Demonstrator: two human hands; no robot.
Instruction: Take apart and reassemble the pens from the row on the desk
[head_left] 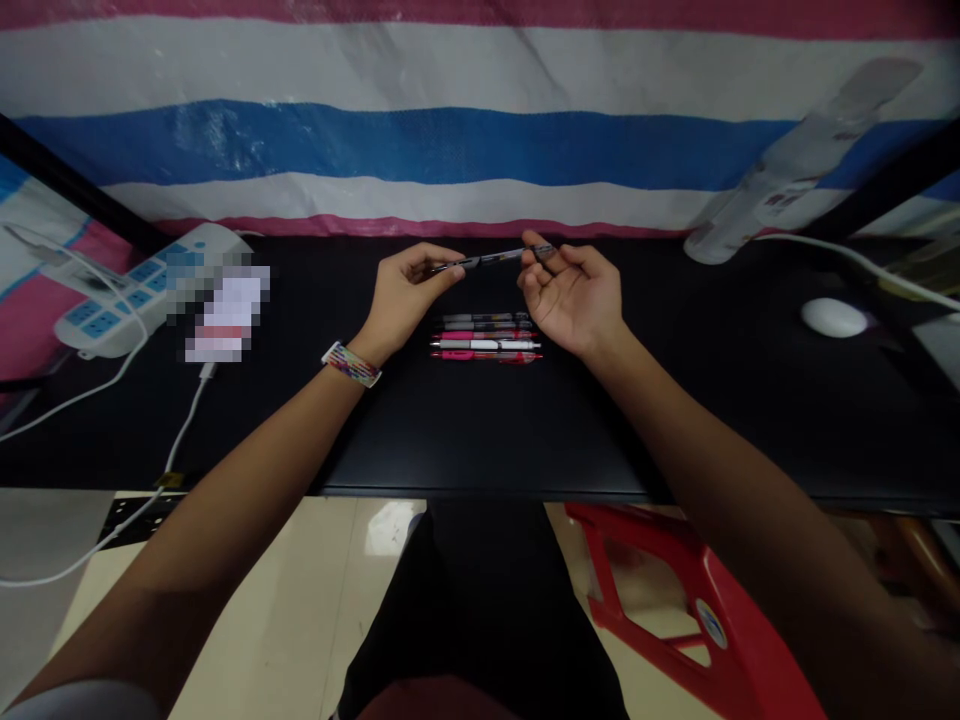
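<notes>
The table (480, 440) had a matt black top, smooth, with a faint sheen near its front edge. The pen (491, 258) held above it looked like dark plastic with a clear, glossy barrel. The pens lying on the table (486, 336) were glossy plastic in grey, pink and white. Along the back edge hung a woven plastic sheet (480, 140), shiny and crinkled. The power strip (142, 290) at the left edge was smooth white plastic. The wristband (351, 364) looked like braided cloth. The stool (697, 600) was glossy red plastic; the floor tiles (300, 600) were polished.
</notes>
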